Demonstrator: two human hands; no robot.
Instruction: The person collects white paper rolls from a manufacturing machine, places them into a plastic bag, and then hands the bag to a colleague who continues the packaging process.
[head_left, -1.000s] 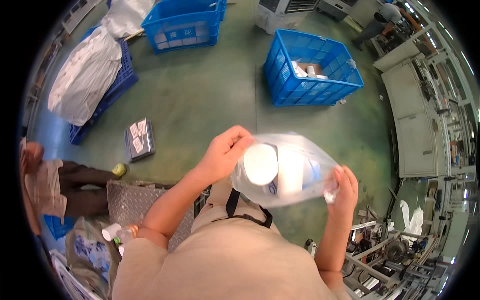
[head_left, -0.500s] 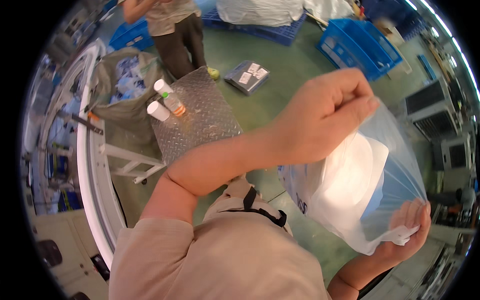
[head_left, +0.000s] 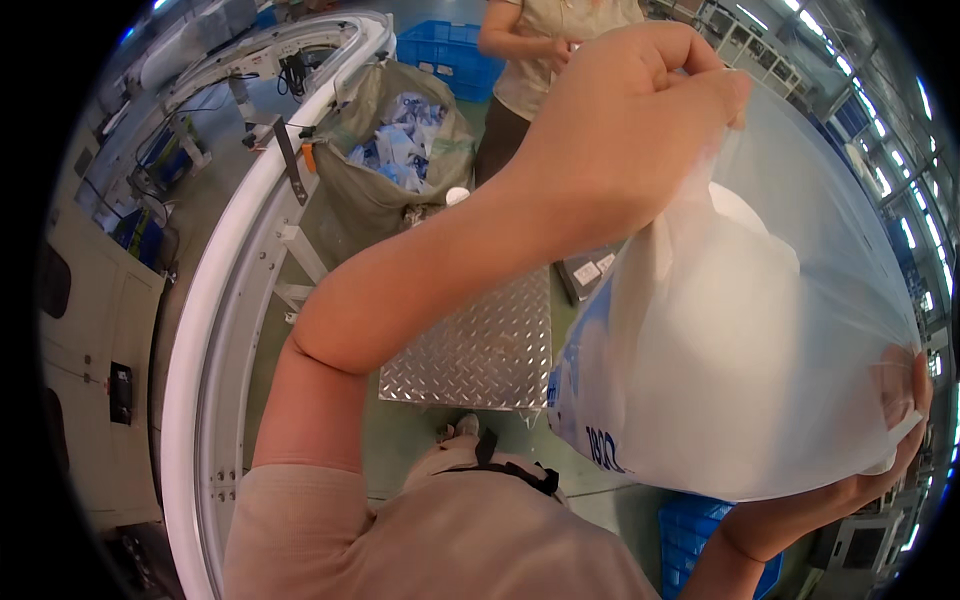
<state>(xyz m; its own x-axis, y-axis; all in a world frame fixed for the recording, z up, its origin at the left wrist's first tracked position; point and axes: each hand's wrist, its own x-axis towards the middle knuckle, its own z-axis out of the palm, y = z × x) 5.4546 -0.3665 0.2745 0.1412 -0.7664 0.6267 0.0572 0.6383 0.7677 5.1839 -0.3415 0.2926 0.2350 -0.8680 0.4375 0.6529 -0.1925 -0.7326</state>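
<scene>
A large translucent plastic bag (head_left: 640, 400) with blue print is stretched between my two hands. My left hand (head_left: 650, 120), closed, pinches its upper edge at arm's length, the forearm crossing in front of me. At the lower right, my right hand (head_left: 905, 430) has its fingers closed round the bag's other edge, partly behind the film. Inside the bag lies a white rounded bundle (head_left: 740, 280); its kind is hard to make out through the plastic.
A white curved conveyor rail (head_left: 215, 290) runs along my left. Beyond it stands a grey-green sack (head_left: 350, 190) of blue-and-white packages. A metal tread-plate platform (head_left: 470, 350) is ahead, with a dark box (head_left: 578, 275) beside it. Another person (head_left: 520, 90) stands near a blue crate (head_left: 450, 65); another blue crate (head_left: 685, 540) sits lower right.
My view has turned left, bringing the sack and rail closer to the middle. The bag is raised nearer to me and spread wider, both hands still gripping it.
</scene>
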